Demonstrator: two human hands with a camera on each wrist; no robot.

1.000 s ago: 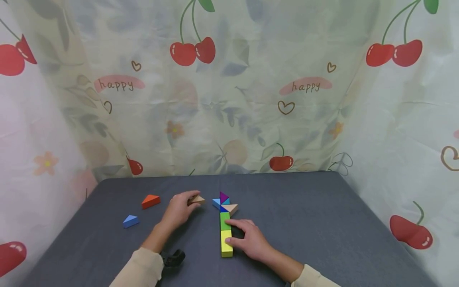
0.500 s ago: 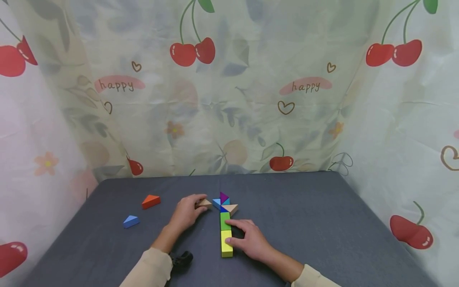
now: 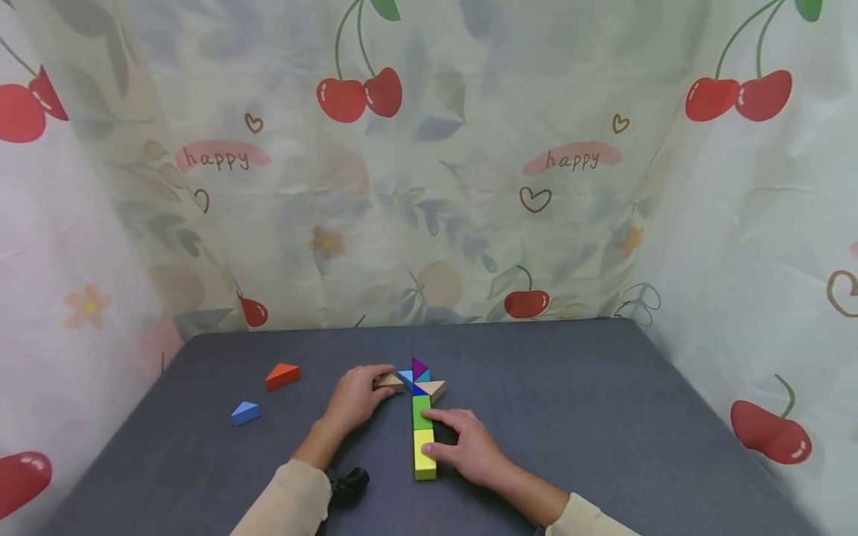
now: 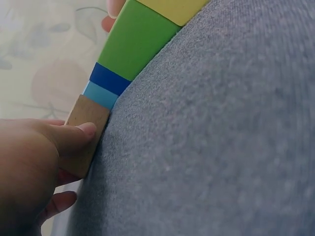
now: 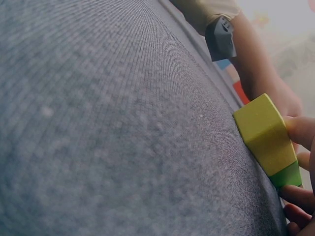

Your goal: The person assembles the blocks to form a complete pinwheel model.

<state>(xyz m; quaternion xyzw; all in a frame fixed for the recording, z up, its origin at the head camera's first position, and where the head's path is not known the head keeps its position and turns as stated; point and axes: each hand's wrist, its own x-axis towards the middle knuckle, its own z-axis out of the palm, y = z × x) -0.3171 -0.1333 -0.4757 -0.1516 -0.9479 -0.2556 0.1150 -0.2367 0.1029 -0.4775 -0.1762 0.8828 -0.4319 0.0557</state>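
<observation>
My left hand (image 3: 357,393) pinches a bare-wood triangular block (image 3: 391,383) between thumb and fingers. In the left wrist view that wooden block (image 4: 88,115) lies right against a light blue block (image 4: 101,93). A purple triangle (image 3: 418,368), light blue triangles, a dark blue triangle (image 3: 420,389) and a second wooden triangle (image 3: 432,389) form a cluster above a green block (image 3: 422,413). A yellow block (image 3: 424,454) follows the green one toward me, end to end. My right hand (image 3: 469,445) rests with its index finger on the green block and its thumb on the yellow block.
An orange-red triangular block (image 3: 283,376) and a blue triangular block (image 3: 246,413) lie apart on the left of the dark table (image 3: 570,417). A cherry-print curtain (image 3: 429,186) surrounds the table at the back and sides.
My left hand has slid the wooden triangle to the right, up to the left side of the cluster. My right hand has stayed on the green and yellow blocks.
</observation>
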